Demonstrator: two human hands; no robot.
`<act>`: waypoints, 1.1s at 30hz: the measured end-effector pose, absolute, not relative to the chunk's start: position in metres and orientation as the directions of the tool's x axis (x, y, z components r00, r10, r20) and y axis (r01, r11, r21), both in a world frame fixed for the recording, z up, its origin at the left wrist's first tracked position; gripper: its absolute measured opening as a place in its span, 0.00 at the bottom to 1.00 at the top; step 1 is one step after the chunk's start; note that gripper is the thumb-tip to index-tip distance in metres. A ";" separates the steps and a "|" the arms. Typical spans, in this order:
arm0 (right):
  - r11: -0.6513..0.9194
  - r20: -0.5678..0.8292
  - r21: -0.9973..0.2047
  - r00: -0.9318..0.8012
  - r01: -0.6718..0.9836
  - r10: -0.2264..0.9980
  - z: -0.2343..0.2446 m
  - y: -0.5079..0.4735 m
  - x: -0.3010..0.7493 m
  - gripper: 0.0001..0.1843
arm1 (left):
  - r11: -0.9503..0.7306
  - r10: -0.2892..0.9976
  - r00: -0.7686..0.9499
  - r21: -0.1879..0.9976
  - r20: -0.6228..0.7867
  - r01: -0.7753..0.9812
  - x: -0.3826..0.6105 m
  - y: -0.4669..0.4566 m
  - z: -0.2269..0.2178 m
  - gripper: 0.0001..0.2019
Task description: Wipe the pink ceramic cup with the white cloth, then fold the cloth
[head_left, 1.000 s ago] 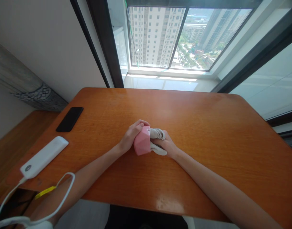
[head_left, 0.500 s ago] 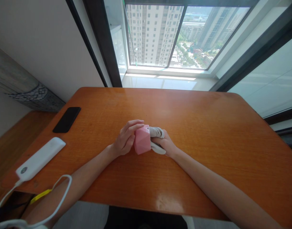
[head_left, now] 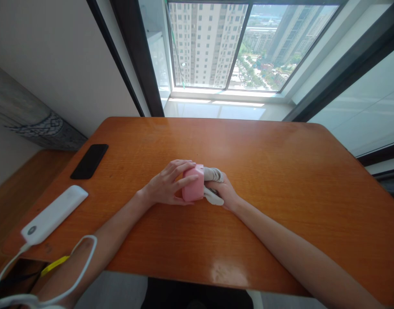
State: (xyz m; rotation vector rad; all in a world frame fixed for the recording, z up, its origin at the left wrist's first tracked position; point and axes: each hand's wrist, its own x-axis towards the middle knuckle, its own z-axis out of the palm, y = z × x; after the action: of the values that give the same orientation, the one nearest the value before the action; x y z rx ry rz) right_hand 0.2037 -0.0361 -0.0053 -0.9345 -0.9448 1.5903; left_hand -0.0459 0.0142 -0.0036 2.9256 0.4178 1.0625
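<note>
- My left hand (head_left: 166, 182) has reached further round the pink piece (head_left: 194, 189) since the earlier frame, gripping it with fingers partly spread.
- Blocky, plain pink, it's between my hands over the tabletop (head_left: 264, 171).
- My right hand (head_left: 227, 192) seems curled round pale, creased cloth (head_left: 212, 174); its fingertips are hidden.

a glossy brown table (head_left: 280, 184) extends beneath the fingers (head_left: 180, 183); left of them lie a black phone (head_left: 90, 162) and, nearer the wearer, a white device (head_left: 56, 214).
</note>
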 end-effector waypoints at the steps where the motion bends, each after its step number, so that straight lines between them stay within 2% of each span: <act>1: -0.173 -0.110 -0.915 -0.186 -0.366 0.976 -0.006 -0.036 0.204 0.10 | -0.963 0.258 0.728 0.105 0.635 0.249 -0.044 0.013 -0.003 0.49; 4: -0.182 -0.102 -0.913 -0.227 -0.364 0.969 -0.006 -0.036 0.205 0.08 | -0.953 0.302 0.699 0.193 0.648 0.233 -0.040 0.007 0.001 0.53; 7: -0.164 -0.076 -0.916 -0.242 -0.367 0.967 -0.005 -0.037 0.205 0.08 | -0.914 0.400 0.674 0.328 0.621 0.239 -0.036 0.002 0.002 0.53; 12: -0.140 -0.068 -0.942 -0.237 -0.306 0.969 -0.004 -0.038 0.206 0.06 | -0.707 0.633 0.592 0.684 0.499 0.180 -0.030 -0.003 0.000 0.48; 14: -0.144 -0.077 -0.947 -0.231 -0.287 0.970 -0.003 -0.038 0.206 0.05 | -0.620 0.697 0.578 0.763 0.425 0.185 -0.028 -0.004 0.001 0.46; 20: -0.129 -0.049 -0.938 -0.244 -0.322 0.969 0.000 -0.038 0.205 0.05 | -0.486 0.802 0.528 0.819 0.279 0.304 -0.025 -0.009 0.011 0.44; 26: -0.132 -0.042 -0.950 -0.301 -0.284 0.953 0.001 -0.040 0.204 0.05 | -0.297 0.870 0.472 0.915 0.142 0.272 -0.017 -0.011 0.011 0.41; 30: -0.126 -0.041 -0.954 -0.297 -0.274 0.954 0.000 -0.039 0.205 0.04 | -0.263 0.889 0.430 0.944 0.157 0.198 -0.013 -0.014 0.003 0.39; 33: -0.134 -0.049 -0.953 -0.297 -0.272 0.953 -0.001 -0.039 0.205 0.05 | -0.346 0.891 0.358 0.929 0.281 0.131 -0.015 -0.013 -0.007 0.35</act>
State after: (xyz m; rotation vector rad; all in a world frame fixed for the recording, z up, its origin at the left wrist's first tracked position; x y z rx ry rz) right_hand 0.2054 -0.0389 -0.0006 -0.9004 -1.1414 1.6149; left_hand -0.0151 -0.0134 -0.0067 1.7320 0.9105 1.0743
